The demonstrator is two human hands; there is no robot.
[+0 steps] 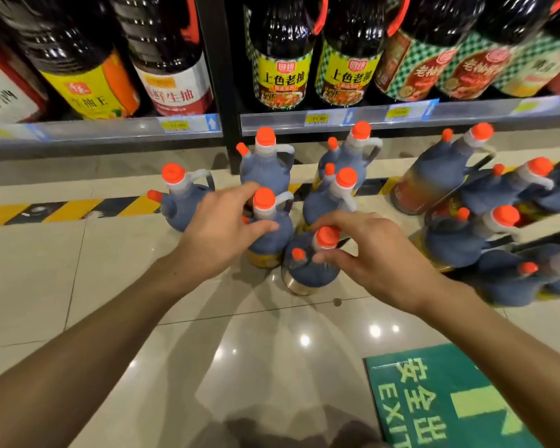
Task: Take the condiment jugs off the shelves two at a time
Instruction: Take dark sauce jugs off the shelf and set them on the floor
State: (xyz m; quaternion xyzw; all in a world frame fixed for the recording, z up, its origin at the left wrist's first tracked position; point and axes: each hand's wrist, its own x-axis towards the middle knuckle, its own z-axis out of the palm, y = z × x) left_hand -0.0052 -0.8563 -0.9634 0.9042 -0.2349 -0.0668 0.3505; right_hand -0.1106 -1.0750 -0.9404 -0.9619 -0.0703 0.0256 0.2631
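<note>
Condiment jugs with orange caps stand in a cluster on the tiled floor just in front of the bottom shelf, which holds a row of bigger dark bottles with yellow and checked labels. More of the same jugs crowd together to the right, some tilted against each other. My left hand hangs over the jug at the middle of the group, fingers spread and loosely bent, thumb near its neck, not closed on anything. My right hand is just above the nearest jug, fingers arched around its cap; I cannot tell whether they touch it. A black-and-yellow striped tape runs across the floor behind the jugs, and a green exit sign lies on the floor near my right forearm.
</note>
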